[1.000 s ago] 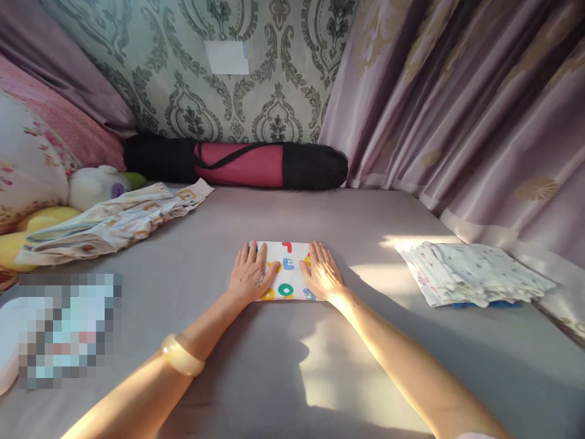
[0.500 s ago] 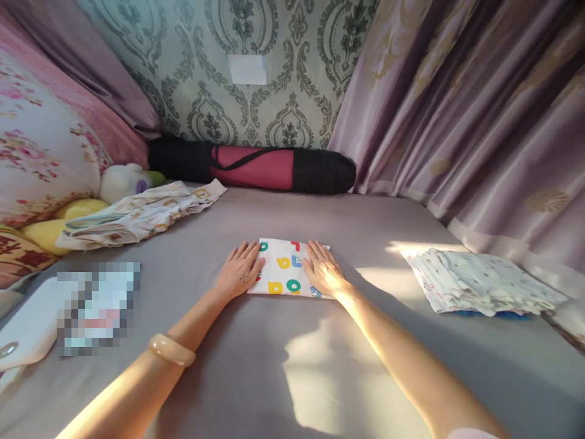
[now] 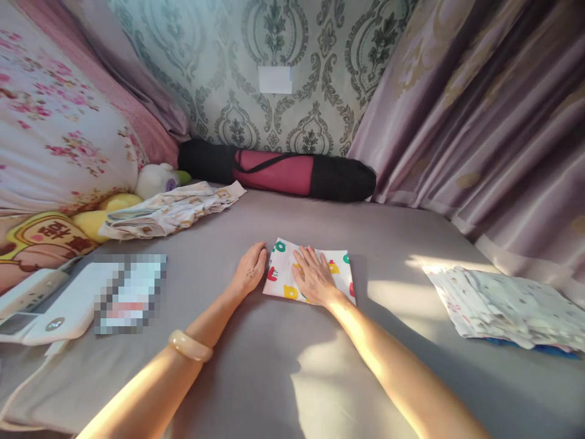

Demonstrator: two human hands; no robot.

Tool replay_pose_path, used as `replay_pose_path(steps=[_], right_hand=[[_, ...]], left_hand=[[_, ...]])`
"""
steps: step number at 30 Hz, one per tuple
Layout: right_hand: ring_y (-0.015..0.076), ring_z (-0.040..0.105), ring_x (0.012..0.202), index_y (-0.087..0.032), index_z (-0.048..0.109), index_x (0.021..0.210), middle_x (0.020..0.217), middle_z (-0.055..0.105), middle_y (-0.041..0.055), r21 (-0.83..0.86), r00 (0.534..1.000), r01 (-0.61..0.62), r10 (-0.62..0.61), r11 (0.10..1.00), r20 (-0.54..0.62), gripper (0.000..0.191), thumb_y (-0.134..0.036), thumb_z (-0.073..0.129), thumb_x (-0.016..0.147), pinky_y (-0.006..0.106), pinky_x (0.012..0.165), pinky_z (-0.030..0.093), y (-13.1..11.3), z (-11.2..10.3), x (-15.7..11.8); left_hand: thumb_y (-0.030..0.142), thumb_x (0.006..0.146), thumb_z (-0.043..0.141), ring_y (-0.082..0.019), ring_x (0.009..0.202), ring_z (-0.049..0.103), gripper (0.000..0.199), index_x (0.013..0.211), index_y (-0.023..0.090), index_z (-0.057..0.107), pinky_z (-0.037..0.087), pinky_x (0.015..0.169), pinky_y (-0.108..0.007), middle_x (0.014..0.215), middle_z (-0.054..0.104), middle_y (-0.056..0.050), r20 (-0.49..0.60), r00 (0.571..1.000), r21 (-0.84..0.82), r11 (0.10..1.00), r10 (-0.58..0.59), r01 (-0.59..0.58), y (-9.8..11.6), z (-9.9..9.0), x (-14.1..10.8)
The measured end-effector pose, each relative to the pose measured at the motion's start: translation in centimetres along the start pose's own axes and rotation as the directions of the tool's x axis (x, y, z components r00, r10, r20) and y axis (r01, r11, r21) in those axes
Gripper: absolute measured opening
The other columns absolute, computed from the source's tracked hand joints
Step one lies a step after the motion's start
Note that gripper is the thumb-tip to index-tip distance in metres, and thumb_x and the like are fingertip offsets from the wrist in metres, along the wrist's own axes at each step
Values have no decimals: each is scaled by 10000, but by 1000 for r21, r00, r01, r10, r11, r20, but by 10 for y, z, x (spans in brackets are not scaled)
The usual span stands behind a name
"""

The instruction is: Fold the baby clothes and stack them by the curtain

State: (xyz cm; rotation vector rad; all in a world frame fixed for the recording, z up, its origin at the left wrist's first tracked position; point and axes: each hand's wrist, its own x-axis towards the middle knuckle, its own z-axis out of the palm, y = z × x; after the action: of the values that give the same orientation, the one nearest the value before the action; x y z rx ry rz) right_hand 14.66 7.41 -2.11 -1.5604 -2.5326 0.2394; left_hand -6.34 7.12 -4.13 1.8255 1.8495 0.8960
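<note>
On the grey bed [image 3: 320, 222], seen from the head camera, lie two hands and one folded cloth [image 3: 280, 285] with bright letters on it. The cloth is in the middle, right in front of the person. The right hand [image 3: 314, 277] lies flat on top of it, with its fingers spread, so its grip is open and holds nothing. The left hand [image 3: 250, 267] is just beside the cloth's left edge. Its fingers are close together and a bit curled, and I cannot tell if its grip is closed or has something in it. One pale bangle [image 3: 191, 346] is on the left arm.

Off to the right is one pile of clothes [image 3: 516, 305], with a bit of blue under it. I cannot count how many are in the pile. Over on the left is one crumpled cloth [image 3: 178, 210], well apart from the hands. Behind it are one white toy [image 3: 153, 181] with a purple nose and one big flowery pillow [image 3: 68, 122]. Nearer are one white box [image 3: 70, 305] with a round badge and one blurred thing [image 3: 133, 299], side by side. At the back lies one long bag [image 3: 274, 172], with two black ends and one pink middle.
</note>
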Motion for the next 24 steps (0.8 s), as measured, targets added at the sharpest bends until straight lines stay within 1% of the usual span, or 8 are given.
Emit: replay_pose_path(steps=[3, 5, 11, 14, 16, 18, 21, 24], right_hand=[[265, 136, 1486, -170, 322, 1523, 1597, 258, 84, -8, 1000, -15, 15, 1000, 16, 571, -417, 214, 1021, 517, 1184, 99, -1, 13, -1], [268, 130, 1487, -160, 319, 1524, 1598, 253, 85, -8, 1000, -9, 9, 1000, 22, 577, -419, 214, 1019, 518, 1185, 95, 1, 14, -2], [300, 163, 1478, -142, 350, 1509, 1589, 266, 115, 11, 989, -48, 46, 999, 138, 578, -414, 256, 1008, 543, 1175, 123, -8, -11, 7], [284, 176, 1477, -96, 377, 1488, 1584, 267, 139, 18, 997, -38, 36, 999, 64, 564, -359, 221, 1013, 536, 1183, 96, -27, -15, 20], [252, 154, 1484, -71, 339, 1502, 1592, 246, 131, 15, 1000, 4, -4, 1000, -13, 574, -343, 196, 1017, 496, 1196, 76, -40, -7, 28], [243, 152, 1484, -62, 303, 1516, 1593, 247, 120, 3, 999, 28, -28, 1000, -40, 588, -355, 208, 1015, 467, 1200, 87, -48, 6, 33], [254, 166, 1480, -72, 284, 1526, 1591, 259, 107, -9, 1000, 19, -20, 1000, -20, 602, -377, 231, 1010, 463, 1196, 111, -49, 22, 34], [257, 154, 1483, -80, 272, 1531, 1597, 244, 101, -5, 1000, 16, -16, 1000, 18, 608, -389, 226, 1010, 472, 1194, 116, -47, 22, 35]], left_hand=[[394, 977, 276, -239, 1310, 501, 505, 1326, 139, 536, 363, 1128, -425, 1388, 567, -131, -26, 999, -63, 997, -38, 36, 3, -3, -1], [395, 975, 284, -243, 1309, 500, 500, 1324, 144, 539, 365, 1125, -431, 1390, 567, -129, -30, 998, -102, 994, -52, 48, 5, -4, -2], [401, 974, 296, -234, 1312, 496, 491, 1318, 160, 552, 358, 1130, -415, 1391, 571, -110, -41, 996, -187, 980, -78, 69, 8, -8, -4], [415, 976, 300, -231, 1294, 515, 486, 1306, 173, 562, 372, 1120, -412, 1375, 585, -103, -51, 996, -210, 976, -72, 60, 8, -9, -5], [415, 975, 299, -228, 1286, 522, 487, 1301, 170, 564, 375, 1117, -406, 1370, 589, -106, -58, 996, -221, 974, -65, 51, 7, -9, -5], [402, 972, 300, -223, 1285, 524, 483, 1295, 160, 566, 374, 1118, -396, 1364, 592, -110, -58, 997, -225, 973, -60, 45, 6, -8, -4], [398, 973, 298, -216, 1285, 523, 482, 1290, 154, 567, 371, 1119, -383, 1362, 592, -112, -53, 997, -229, 972, -60, 47, 5, -7, -3], [402, 977, 300, -213, 1284, 523, 475, 1290, 166, 568, 371, 1117, -383, 1362, 593, -105, -53, 997, -237, 970, -63, 49, 5, -6, -2]])
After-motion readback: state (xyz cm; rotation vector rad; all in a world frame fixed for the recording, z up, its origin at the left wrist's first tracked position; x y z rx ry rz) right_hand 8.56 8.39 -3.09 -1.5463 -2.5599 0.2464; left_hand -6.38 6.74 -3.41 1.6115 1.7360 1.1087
